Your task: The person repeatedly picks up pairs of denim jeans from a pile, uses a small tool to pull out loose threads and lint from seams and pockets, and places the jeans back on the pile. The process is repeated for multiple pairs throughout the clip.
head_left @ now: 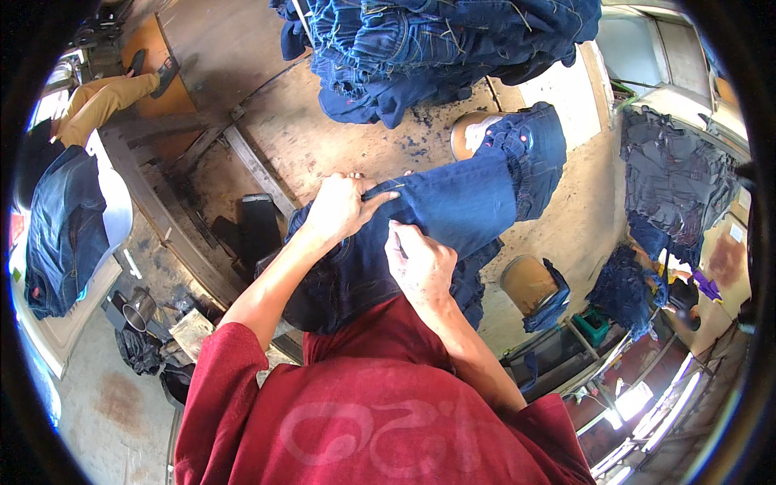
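Note:
A pair of dark blue jeans (453, 202) lies stretched across my lap, one leg running out to the right. My left hand (343, 206) is closed on its upper edge, the thumb lying along a seam and the other fingers partly hidden behind the cloth. Just below and to the right, my right hand (422, 260) is curled in a pinch close to the denim. What its fingers hold, if anything, is too small to make out. Past the leg's far end sits a bunched dark denim piece (540, 158), which seems to touch it.
A big heap of jeans (436, 48) stands ahead. Grey-black trousers (675, 166) are piled at the right, with more denim (622, 283) below. Nearby is a round tan stool-like object (529, 284). A person in tan trousers (109, 105) sits far left, near folded jeans (65, 234).

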`<action>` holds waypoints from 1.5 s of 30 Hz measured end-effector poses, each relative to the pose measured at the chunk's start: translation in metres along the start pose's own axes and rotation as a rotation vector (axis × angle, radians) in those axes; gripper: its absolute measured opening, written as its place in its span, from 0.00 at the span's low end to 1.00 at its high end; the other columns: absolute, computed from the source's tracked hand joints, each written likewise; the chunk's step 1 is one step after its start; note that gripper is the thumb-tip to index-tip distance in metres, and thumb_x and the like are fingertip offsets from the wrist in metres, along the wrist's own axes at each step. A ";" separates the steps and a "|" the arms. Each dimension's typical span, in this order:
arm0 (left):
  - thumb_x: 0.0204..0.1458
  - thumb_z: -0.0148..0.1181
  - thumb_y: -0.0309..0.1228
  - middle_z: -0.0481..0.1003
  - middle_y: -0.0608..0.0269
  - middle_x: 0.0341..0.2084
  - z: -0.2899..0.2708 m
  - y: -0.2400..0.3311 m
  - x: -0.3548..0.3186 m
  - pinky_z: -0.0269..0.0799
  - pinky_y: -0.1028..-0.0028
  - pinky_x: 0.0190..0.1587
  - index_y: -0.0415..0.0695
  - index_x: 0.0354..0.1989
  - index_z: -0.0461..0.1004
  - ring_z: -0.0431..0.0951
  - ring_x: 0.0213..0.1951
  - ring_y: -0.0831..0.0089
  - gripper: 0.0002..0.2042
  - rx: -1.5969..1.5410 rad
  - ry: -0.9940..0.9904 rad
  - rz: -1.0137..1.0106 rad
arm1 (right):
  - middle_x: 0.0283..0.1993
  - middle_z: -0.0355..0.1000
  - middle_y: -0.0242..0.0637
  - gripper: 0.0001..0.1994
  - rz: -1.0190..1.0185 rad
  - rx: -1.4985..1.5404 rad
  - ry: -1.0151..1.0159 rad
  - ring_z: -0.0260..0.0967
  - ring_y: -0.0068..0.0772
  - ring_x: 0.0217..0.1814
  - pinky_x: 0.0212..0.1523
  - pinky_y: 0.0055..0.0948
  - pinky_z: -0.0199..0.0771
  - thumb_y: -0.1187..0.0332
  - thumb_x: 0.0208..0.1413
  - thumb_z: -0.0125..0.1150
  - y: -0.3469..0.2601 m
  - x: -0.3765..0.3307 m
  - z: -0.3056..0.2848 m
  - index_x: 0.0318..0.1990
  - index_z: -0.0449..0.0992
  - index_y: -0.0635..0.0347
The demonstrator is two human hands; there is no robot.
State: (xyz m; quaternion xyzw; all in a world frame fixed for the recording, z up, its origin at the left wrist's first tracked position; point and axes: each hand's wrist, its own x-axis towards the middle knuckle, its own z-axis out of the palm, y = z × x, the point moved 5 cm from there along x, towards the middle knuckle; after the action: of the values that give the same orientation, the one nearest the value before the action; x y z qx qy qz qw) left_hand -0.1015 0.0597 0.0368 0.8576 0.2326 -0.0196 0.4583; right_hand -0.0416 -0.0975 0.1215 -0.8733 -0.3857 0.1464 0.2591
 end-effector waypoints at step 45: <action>0.60 0.75 0.41 0.77 0.40 0.21 0.001 0.006 -0.004 0.81 0.59 0.30 0.39 0.38 0.87 0.83 0.25 0.43 0.15 0.093 0.153 0.096 | 0.25 0.79 0.41 0.04 0.023 -0.084 -0.122 0.80 0.37 0.21 0.23 0.35 0.77 0.74 0.61 0.73 0.004 0.007 -0.006 0.39 0.82 0.56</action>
State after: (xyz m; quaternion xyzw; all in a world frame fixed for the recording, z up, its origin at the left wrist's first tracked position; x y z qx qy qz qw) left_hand -0.1027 0.0545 0.0425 0.8870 0.2245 0.0572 0.3995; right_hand -0.0320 -0.0969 0.1240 -0.8772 -0.3964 0.1860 0.1968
